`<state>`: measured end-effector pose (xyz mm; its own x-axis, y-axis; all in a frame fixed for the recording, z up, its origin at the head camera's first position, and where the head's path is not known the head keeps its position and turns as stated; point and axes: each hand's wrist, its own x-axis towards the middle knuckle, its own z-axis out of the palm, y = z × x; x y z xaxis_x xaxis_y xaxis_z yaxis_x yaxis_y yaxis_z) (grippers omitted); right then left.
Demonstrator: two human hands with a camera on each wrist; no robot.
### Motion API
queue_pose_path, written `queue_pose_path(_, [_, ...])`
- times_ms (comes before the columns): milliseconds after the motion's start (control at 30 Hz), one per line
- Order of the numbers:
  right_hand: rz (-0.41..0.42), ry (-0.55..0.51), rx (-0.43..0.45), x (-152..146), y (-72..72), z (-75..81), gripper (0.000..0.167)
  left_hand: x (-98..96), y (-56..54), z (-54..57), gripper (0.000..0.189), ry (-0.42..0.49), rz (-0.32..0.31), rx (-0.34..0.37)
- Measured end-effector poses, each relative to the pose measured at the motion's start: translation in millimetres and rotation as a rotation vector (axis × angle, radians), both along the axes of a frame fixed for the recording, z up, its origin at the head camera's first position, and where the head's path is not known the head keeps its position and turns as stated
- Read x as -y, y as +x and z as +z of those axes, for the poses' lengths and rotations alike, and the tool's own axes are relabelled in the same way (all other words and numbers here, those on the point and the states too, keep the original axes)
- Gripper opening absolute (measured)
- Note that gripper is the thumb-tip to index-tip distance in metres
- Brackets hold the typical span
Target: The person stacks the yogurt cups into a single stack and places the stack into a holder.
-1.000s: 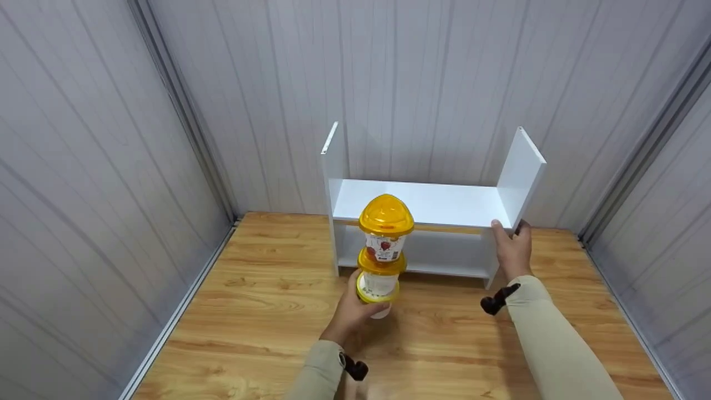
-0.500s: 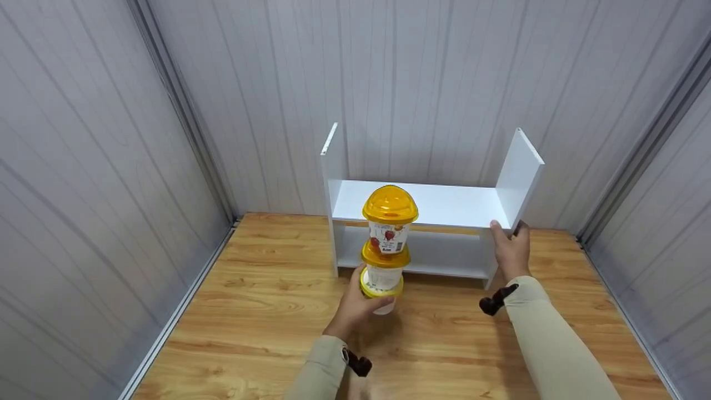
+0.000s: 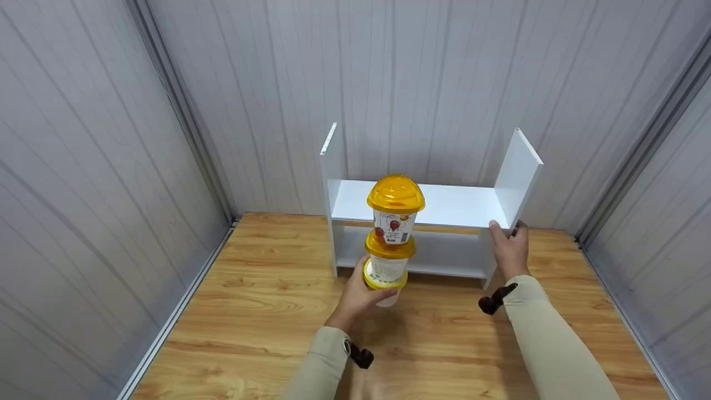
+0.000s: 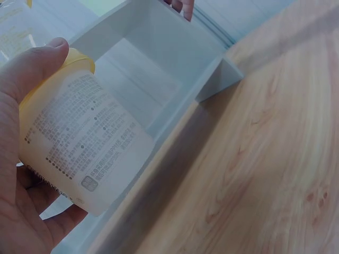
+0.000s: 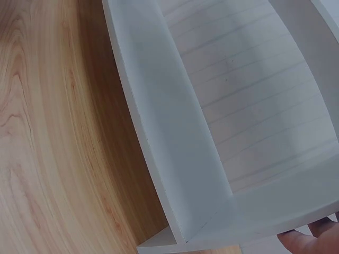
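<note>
My left hand (image 3: 355,297) grips the lowest of three stacked plastic cups in front of the shelf. That bottom cup (image 4: 90,137) is whitish with a yellow lid and rows of small print, held between thumb and fingers. On it stands a middle cup (image 3: 389,269) with an orange-yellow lid. The top cup (image 3: 394,226) has a strawberry picture and an orange domed lid. My right hand (image 3: 511,251) holds the right side panel of a white two-tier shelf (image 3: 458,205), thumb on the front edge at the upper board. Its fingers (image 5: 312,242) reach round the panel's outer side.
The shelf's lower board (image 3: 444,255) lies behind the cups, and its left side panel (image 3: 333,166) rises left of them. Beneath everything is a wood-grain tabletop (image 3: 266,300). Pale panelled walls (image 3: 422,83) enclose the back and both sides.
My left hand has raised the cup stack and moved it slightly right and toward the shelf. My right hand keeps its hold, while the shelf's right side shifts very slightly left.
</note>
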<state>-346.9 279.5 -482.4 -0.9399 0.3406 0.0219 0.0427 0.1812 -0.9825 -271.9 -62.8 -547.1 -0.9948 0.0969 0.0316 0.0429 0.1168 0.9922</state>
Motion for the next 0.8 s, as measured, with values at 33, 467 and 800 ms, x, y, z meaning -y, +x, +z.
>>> queue_pose_path(33, [0.000, 0.003, 0.001, -0.2, -0.2, 0.0, 0.089, -0.6, -0.4, 1.1, 0.104, 0.012, -0.006, -0.006])
queue_pose_path(467, [-0.016, -0.003, 0.020, -0.6, -3.8, 0.6, 0.088, -7.0, -5.2, 14.1, 0.103, 0.015, -0.003, -0.015])
queue_pose_path(800, [-0.016, -0.013, 0.011, 3.0, -6.4, -1.9, 0.089, -6.1, -8.9, 22.0, 0.101, 0.002, 0.001, -0.046])
